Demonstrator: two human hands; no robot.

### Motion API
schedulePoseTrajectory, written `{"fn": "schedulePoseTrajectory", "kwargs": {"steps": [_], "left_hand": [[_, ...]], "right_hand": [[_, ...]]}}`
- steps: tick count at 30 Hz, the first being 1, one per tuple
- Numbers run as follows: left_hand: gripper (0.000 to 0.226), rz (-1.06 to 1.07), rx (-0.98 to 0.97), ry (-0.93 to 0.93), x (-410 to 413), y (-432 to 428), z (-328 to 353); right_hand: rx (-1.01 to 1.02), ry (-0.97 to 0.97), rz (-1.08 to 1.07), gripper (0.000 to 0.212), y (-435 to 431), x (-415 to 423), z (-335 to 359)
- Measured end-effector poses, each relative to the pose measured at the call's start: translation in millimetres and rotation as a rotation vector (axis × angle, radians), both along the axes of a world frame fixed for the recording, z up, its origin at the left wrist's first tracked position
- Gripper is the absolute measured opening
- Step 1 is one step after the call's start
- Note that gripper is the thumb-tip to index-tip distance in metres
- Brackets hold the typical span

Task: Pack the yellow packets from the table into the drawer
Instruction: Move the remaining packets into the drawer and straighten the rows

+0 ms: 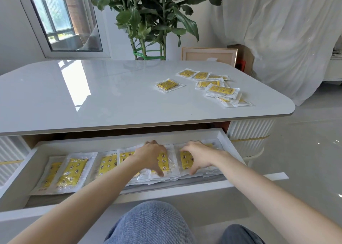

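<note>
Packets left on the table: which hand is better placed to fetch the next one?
Right, probably. Both hands grip drawer packets, but the table packets lie at the table's right end, nearer the right hand; the left hand would reach across.

Two bare forearms are seen, stretched forward from the lower edge of the frame toward its centre. The left arm enters from the lower left corner and the right arm from the lower right corner, and they are nearest to each other at the hands. Both wrists are kept nearly straight. The left hand is turned palm down; its fingers are curved over the far side of the yellow packets and its thumb is set at their near side. The right hand, just beside it and not touching it, is posed like a mirror, gripping more of them.
</note>
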State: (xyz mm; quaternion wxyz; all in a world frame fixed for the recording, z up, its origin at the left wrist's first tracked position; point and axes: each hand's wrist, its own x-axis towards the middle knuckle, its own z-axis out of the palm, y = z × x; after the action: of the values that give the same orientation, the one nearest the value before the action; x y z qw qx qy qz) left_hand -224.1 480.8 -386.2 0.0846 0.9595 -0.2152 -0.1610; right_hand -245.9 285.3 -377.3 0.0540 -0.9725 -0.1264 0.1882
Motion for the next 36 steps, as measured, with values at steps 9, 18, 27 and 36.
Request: {"fn": "schedulePoseTrajectory", "kwargs": {"steps": [9, 18, 27, 36], "left_hand": [[0.1, -0.103, 0.152, -0.004, 3, -4, -10], [0.064, -0.1, 0.01, 0.022, -1, 0, 17], [0.033, -0.07, -0.17, -0.086, -17, 1, 74], [0.025, -0.041, -0.348, -0.294, 27, -27, 117]], "right_hand": [[-0.082, 0.053, 0.018, 0.095, -4, 5, -7], [0.145, -0.05, -0.069, 0.061, -10, -9, 16], [0.492, -0.421, -0.238, 0.012, -38, -26, 67], [0.46, -0.655, -0.476, 0.03, -79, 12, 87]]}}
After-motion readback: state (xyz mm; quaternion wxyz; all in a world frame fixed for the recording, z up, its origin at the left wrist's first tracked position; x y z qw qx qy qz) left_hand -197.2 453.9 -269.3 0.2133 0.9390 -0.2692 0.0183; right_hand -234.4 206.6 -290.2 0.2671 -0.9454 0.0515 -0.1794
